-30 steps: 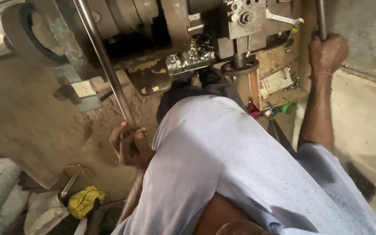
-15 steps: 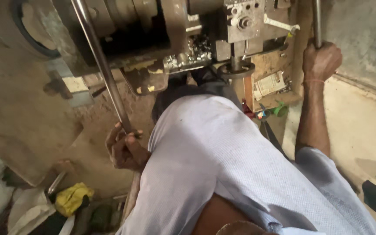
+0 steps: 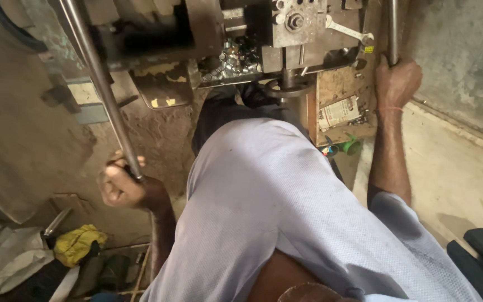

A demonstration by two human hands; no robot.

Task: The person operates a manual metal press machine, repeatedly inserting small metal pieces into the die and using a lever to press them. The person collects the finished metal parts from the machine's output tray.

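A: Both hands are on levers here. The left hand is wrapped in a full fist round the lower end of the long bare steel rod, which slants up to the top left corner of the grey metal press machine.

B: And the right hand has its fingers curled tight round the upright steel bar at the machine's right edge, thumb tucked in behind.

A: Good grips, both closed all the way round. I'd say the thing to mind is an even pull, wrists in line with the rods so nothing slips.

B: Agreed. The pale lilac shirt hides the body's stance, but the arms look spread wide; keeping the weight centred should help.

A: Note the pile of small shiny metal pieces in the machine's middle, just beside the silver open-ended spanner lying near its top right.

B: Fingers are well clear of that zone, which looks sensible. A yellow crumpled cloth lies on the floor, bottom left.
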